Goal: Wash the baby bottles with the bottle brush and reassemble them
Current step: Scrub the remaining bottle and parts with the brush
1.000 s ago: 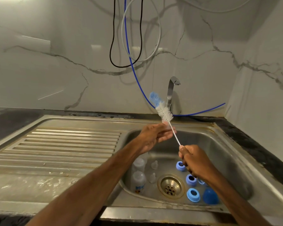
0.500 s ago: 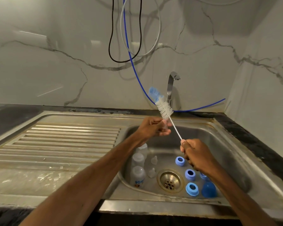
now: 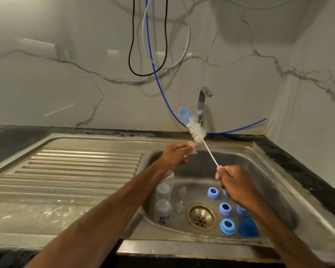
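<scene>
Spreading over the left half of the frame, the ribbed steel drainboard (image 3: 75, 171) runs to the basin (image 3: 263, 182) at centre right. Just left of centre, above the basin's far-left corner, the left hand (image 3: 174, 157) pinches a small clear piece (image 3: 192, 150) between thumb and fingertips. It looks like a teat, though it is too see-through to be sure. Below that hand, three clear baby bottles (image 3: 162, 209) rest against the basin's left wall. Two loose clear teats (image 3: 182, 191) sit just to their right, near the brass drain (image 3: 201, 216).

At centre, the bottle brush (image 3: 197, 132) slants from lower right to upper left. Its white bristles are just up and right of the left fingertips, close to the clear piece but seemingly not inside it. Its blue tip shows beyond them, beside the tap (image 3: 202, 101). Right of centre, the right hand (image 3: 234, 182) is closed in a fist round the lower end of the brush's thin wire stem. Below it, in the lower right of the basin, lie blue collar rings (image 3: 225, 208) and a blue domed cap (image 3: 248, 227).

The brush is probably light and its thin stem likely to flex, so a hold nearer the bristles should give firmer scrubbing. The clear piece looks soft and would be slippery when wet, so it is best pinched at its wider base. The bottles seem to be light plastic and are best taken round the body.
</scene>
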